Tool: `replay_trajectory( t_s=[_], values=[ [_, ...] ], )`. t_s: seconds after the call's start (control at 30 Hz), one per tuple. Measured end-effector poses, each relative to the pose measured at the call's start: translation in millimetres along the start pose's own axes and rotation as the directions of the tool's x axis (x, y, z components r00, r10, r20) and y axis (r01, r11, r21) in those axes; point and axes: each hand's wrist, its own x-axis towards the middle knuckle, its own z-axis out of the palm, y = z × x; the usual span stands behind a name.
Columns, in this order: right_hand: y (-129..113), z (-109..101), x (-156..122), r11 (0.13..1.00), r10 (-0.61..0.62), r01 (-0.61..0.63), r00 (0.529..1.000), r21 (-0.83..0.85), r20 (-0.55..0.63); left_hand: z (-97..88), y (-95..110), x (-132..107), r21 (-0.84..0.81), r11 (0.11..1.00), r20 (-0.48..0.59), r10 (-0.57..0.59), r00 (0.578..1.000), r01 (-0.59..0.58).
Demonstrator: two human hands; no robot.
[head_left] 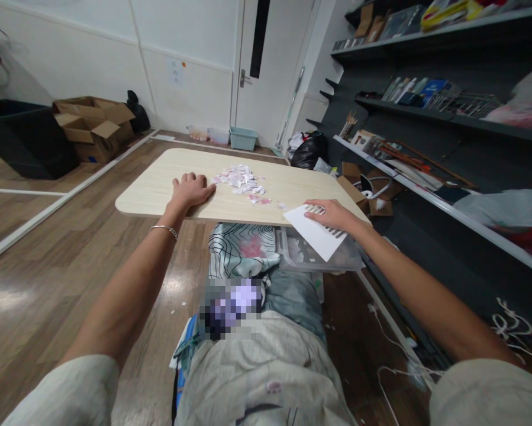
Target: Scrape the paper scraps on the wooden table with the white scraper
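Holding the white sheet point(316, 241) in my right grip point(330, 214), I have it at the right of centre in the frame, tilted, its lower corner jutting past the near edge of the surface point(152, 183) and hanging above a clear plastic box point(321, 267). Dark, comb-like marks run along its upper right side; whether they are cuts or printing I cannot tell. As I judge it, holding the sheet by one side leaves the jutting corner unsupported, so it could bend or, if the marks are cuts, tear along them. Sweeping it leftward could knock the loose heap of paper scraps point(241, 177), near the upper middle of the frame, and the light pieces could scatter; a slack pinch could let the sheet slide down into the box.

My right grip is closed on the sheet, thumb and fingers at its upper side, the forearm slanting in from the lower right. My left grip point(192, 192) holds nothing that I can see: it rests palm down just left of the scraps, fingers loosely spread, thumb toward them, at the near edge. That arm comes up from the lower left, nearly straight, a bracelet point(165, 229) at the wrist.
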Motion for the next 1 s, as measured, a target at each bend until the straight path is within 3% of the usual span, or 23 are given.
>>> replay_trajectory(
  t_s=[0.2, 0.63, 0.77, 1.0],
  values=[
    [-16, 1, -2, 0.998, -0.064, 0.064, 0.998, 0.023, 0.007, 1.5, -1, 1, -0.004, 1.000, -0.002, -0.005, 1.000, 0.005],
    [-29, 1, 0, 0.996, -0.086, 0.085, 0.996, 0.021, 0.040, 2.3, -1, 3, -0.014, 1.000, 0.000, -0.008, 1.000, 0.008],
    [-19, -7, 0, 0.996, -0.080, 0.079, 0.995, 0.032, 0.050, 2.7, -2, 3, -0.035, 0.999, -0.003, -0.017, 1.000, 0.017],
    [24, -20, 13, 0.999, -0.008, 0.009, 1.000, 0.043, -0.023, 1.9, -1, 2, -0.008, 1.000, -0.004, -0.007, 1.000, 0.007]
  ],
)
